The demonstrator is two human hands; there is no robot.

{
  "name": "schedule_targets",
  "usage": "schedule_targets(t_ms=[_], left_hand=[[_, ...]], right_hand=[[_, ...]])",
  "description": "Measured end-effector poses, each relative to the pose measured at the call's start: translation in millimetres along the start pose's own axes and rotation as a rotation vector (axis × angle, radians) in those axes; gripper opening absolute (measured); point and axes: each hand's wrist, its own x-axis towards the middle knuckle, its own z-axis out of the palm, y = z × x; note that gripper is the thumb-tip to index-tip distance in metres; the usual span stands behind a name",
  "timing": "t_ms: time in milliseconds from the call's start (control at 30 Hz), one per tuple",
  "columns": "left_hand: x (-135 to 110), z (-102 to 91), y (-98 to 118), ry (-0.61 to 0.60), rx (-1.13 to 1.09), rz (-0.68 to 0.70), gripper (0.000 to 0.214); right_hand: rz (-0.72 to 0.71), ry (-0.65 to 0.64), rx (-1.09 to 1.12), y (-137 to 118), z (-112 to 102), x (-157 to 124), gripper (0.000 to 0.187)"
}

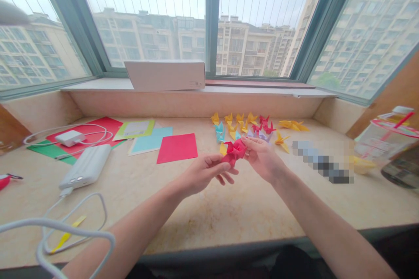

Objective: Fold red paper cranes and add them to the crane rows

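Left hand (207, 171), right hand (261, 156): pinching opposite ends of red folded-paper figure (235, 152), probably steadying it | above mid-depth of beige stone-like tabletop (209, 222) | multicoloured paper birds (232, 132) rowed toward back edge, likely for clearance

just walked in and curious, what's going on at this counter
A person is holding a red folded paper above the counter, with the left grip on its near side and the right grip pinching its upper edge. Small folded birds in several colours stand in rough rows behind it. A red sheet lies flat to the left, with a blue sheet beside it.
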Motion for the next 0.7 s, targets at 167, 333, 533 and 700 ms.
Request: schedule_targets(t_ms=[167,333,533,700], left_hand=[[0.2,0.8,0.3,0.003,0.005,0.011,0.034],[4.4,-3.9,-1.7,0.249,0.064,0.046,0.036],[5.8,-0.5,-1.9,0.284,0.171,0.058,0.036],[3.1,5.5,-4.8,0.164,0.351,0.064,0.040]], right_hand=[[-0.048,-0.020,-0.153,6.6,-0.4,2.9,0.032],[-0.289,0.183,-0.380,6.5,0.2,4.9,0.039],[-0.490,-0.062,-0.653,5.5,4.6,-2.0,0.029],[-0.542,-0.058,-0.737,7.8,-0.3,3.3,0.022]])
